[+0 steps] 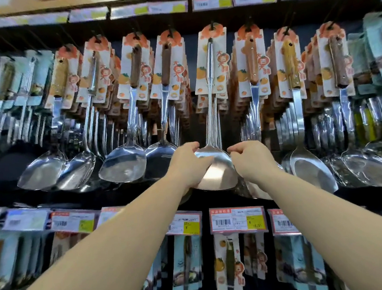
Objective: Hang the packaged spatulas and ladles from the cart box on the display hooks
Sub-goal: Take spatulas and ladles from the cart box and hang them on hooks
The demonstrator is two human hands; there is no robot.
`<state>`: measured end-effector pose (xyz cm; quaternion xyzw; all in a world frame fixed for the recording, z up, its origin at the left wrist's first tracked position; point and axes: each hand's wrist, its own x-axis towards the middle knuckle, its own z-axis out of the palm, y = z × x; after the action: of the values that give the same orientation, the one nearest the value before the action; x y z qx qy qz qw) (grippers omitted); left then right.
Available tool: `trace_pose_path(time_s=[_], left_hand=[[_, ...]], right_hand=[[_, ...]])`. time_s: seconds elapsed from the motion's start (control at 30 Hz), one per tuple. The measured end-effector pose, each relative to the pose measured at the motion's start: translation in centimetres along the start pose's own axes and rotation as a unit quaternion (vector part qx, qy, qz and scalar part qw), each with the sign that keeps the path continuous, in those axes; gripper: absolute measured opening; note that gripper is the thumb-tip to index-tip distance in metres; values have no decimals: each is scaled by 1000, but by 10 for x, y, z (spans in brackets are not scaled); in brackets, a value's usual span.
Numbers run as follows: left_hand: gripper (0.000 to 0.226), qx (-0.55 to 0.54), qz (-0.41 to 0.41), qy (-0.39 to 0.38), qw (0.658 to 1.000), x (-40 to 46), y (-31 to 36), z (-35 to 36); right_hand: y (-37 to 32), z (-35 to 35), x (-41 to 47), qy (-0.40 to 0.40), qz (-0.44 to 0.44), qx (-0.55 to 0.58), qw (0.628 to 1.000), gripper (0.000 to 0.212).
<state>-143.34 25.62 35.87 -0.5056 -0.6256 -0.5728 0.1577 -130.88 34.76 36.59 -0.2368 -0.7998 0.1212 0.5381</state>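
while hung on its hook | spatula (215,166) blade between grips | left grip (188,166) and right grip (250,160) grasping it

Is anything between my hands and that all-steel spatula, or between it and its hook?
Nothing visible. The left hand and right hand already hold the steel spatula, whose card hangs on the hook.

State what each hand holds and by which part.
Both hold the hanging steel spatula by its blade: left hand on the blade's left edge, right hand pinching its right edge.
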Motion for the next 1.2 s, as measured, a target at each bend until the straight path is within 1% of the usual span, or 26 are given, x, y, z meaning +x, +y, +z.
trace_pose_path(time_s=[0.13, 0.33, 0.43, 0.5, 0.6, 0.67, 0.77, 0.83, 0.97, 1.07, 1.13, 1.2], left_hand=[[61, -7, 0, -17, 1000, -2, -2, -1], [65, -18, 6, -40, 999, -6, -3, 0], [68, -45, 20, -33, 998, -12, 0, -2], [62, -41, 46, -4, 998, -21, 2, -4], [38, 46, 114, 75, 990, -40, 4, -6], [31, 67, 135, 86, 985, -57, 11, -3], [25, 64, 145, 73, 985, -87, 32, 10], [21, 65, 154, 43, 985, -112, 50, 29], [37, 86, 142, -68, 984, -185, 97, 98], [42, 85, 150, -161, 972, -250, 144, 166], [48, 78, 158, -230, 957, -296, 184, 214], [50, 68, 180, -290, 938, -343, 224, 259]], right_hand=[[1, 3, -5, 11, 21, 1, 1000, 33], [0, 2, -18, 48, 22, -68, 996, 30], [-1, -2, -28, 72, 15, -96, 993, 29], [-1, -7, -37, 86, 7, -106, 991, 33], [1, -18, -54, 96, -23, -144, 985, 30], [2, -31, -67, 93, -30, -154, 983, 25], [10, -60, -93, 72, -12, -140, 988, 21], [23, -87, -119, 56, 1, -152, 987, 20], [73, -163, -195, 9, 67, -215, 974, 22], [123, -237, -266, -24, 135, -287, 948, 27], [155, -292, -315, -36, 191, -324, 926, 33], [181, -347, -361, -39, 245, -351, 903, 34]])
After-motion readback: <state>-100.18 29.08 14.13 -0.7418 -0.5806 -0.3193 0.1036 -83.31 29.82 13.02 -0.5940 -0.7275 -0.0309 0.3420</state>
